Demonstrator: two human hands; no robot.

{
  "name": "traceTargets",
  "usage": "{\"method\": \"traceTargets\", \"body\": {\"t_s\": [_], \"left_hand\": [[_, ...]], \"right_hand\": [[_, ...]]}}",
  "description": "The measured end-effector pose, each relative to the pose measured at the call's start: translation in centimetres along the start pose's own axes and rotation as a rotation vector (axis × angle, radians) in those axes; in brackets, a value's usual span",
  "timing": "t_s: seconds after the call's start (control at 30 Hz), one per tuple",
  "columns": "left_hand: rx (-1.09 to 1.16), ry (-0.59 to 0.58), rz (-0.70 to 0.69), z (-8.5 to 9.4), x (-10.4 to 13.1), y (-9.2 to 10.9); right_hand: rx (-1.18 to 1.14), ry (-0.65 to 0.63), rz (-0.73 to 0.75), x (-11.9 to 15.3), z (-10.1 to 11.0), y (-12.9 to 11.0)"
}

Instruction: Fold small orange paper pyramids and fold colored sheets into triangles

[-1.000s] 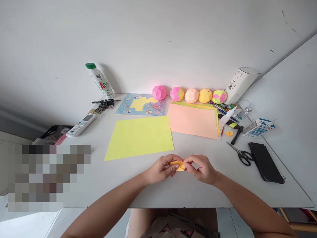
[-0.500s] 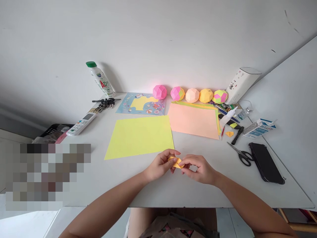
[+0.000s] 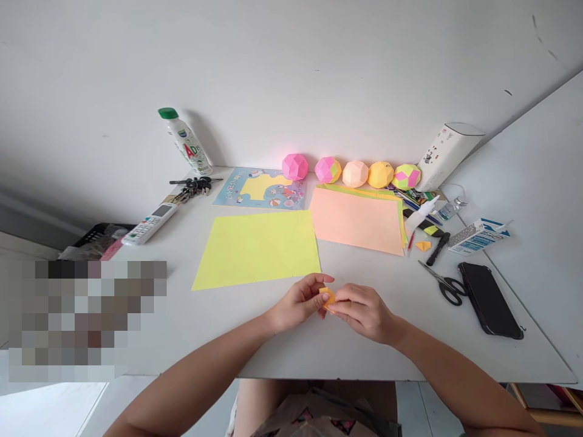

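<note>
A small piece of folded orange paper (image 3: pixel 327 297) is held between both hands above the near part of the white table (image 3: pixel 218 346). My left hand (image 3: pixel 301 302) pinches it with the thumb on top and fingers behind. From the other side, my right hand (image 3: pixel 364 311) grips its right end between thumb and fingers, hiding part of it. Just beyond the hands lies a flat yellow sheet (image 3: pixel 259 249). A stack of coloured sheets with a peach one (image 3: pixel 357 220) on top rests farther back. Another small folded orange piece (image 3: pixel 423 246) lies to the right.
Several faceted paper balls, one pink (image 3: pixel 295 167), line the wall. To the right are scissors (image 3: pixel 449 288), a phone (image 3: pixel 489 300), a glue bottle (image 3: pixel 421 212) and a small carton (image 3: pixel 478 237). At left stand a bottle (image 3: pixel 186 142), keys (image 3: pixel 195 189) and a remote control (image 3: pixel 150 223).
The orange paper has turned and shows less between my fingers. My right hand has closed more tightly and shifted slightly left. The camera view has moved a little.
</note>
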State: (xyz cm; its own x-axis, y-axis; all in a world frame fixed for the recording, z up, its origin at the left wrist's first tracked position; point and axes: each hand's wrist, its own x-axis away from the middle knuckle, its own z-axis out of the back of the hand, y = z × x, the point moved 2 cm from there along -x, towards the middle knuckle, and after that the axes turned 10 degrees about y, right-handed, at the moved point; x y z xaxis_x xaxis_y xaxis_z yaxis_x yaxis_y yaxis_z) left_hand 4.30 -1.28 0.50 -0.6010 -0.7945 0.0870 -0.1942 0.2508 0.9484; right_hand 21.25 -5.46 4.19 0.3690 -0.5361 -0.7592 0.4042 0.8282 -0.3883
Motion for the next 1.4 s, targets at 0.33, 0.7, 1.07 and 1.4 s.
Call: {"method": "traceTargets", "body": {"t_s": [0.33, 0.7, 1.07, 1.4], "left_hand": [[-0.066, 0.044, -0.092, 0.0, 0.3, -0.1], [-0.101, 0.028, -0.095, 0.0, 0.2, -0.9], [-0.1, 0.127, -0.056, -0.1, 0.1, 0.0], [-0.044, 0.195, -0.069, -0.3, 0.1, -0.2]], "right_hand": [[-0.086, 0.036, -0.28, 0.3, -0.1, 0.7], [-0.349, 0.057, -0.895, 1.2, -0.7, 1.2], [-0.46, -0.035, -1.062, 1.1, -0.5, 1.5], [-0.093, 0.085, -0.488, 1.1, -0.7, 1.3]]}}
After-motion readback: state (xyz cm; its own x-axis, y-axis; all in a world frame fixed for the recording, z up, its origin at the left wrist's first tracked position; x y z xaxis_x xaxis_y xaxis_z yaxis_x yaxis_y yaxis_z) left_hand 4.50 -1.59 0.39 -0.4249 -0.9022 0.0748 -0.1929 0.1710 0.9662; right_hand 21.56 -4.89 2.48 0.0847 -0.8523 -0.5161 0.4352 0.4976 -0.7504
